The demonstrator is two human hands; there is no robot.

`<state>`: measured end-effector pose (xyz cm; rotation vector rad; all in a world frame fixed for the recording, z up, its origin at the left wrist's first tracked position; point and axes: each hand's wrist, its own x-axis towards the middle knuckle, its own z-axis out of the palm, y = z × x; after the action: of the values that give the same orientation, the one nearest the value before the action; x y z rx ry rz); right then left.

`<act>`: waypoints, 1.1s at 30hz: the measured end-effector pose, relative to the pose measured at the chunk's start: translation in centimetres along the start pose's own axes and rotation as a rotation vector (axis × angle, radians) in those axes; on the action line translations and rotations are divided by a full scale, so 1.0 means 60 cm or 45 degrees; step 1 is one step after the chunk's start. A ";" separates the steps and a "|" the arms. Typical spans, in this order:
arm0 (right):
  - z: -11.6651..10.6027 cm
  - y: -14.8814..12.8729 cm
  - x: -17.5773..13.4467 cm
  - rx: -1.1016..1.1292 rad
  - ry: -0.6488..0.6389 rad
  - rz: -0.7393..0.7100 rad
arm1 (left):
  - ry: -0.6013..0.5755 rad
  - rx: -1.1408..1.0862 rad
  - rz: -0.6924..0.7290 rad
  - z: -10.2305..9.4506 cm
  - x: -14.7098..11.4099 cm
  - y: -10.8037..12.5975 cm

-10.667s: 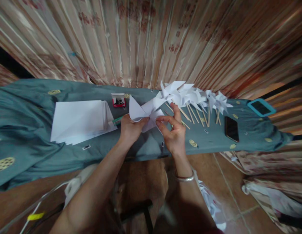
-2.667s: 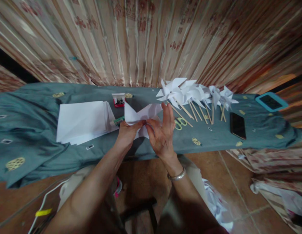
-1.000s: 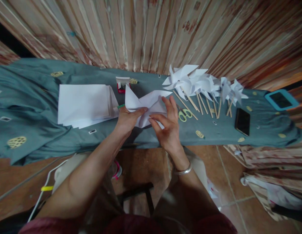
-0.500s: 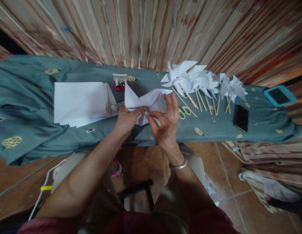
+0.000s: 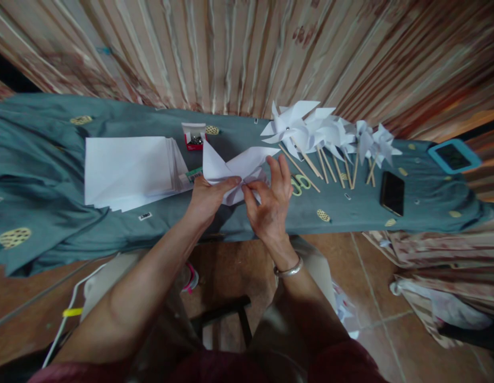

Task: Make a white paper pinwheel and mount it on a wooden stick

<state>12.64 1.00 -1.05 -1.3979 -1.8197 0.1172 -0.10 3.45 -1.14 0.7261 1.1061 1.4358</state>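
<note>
A white paper pinwheel (image 5: 250,161) with folded blades is held between my two hands above the cloth. My left hand (image 5: 210,198) grips it from the left, thumb pressed near its centre. From the right, my right hand (image 5: 268,205) pinches at the same centre with thumb and index finger, the other fingers raised. Whether a pin sits between those fingertips is too small to tell. Just behind the pinwheel stands an open red and white box (image 5: 194,139) of small shiny pins. Green-handled scissors (image 5: 300,184) lie right of my right hand.
A stack of white paper (image 5: 127,167) lies at left, with a green labelled item (image 5: 194,174) by its edge. Finished pinwheels (image 5: 294,125) and several wooden sticks (image 5: 336,170) are at right, then a black phone (image 5: 392,193) and a blue-framed device (image 5: 454,156). A curtain (image 5: 215,58) hangs behind.
The view has shifted slightly. Both hands stay at the pinwheel's centre, and my right thumb and index fingertips have come closer to the paper.
</note>
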 end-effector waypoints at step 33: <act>-0.047 0.035 0.027 0.104 0.205 0.049 | 0.207 -0.227 0.031 -0.015 0.035 0.032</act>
<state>16.01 2.08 0.59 -1.3459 -1.6386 0.0946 -2.04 5.43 0.00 0.5045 1.0784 1.6135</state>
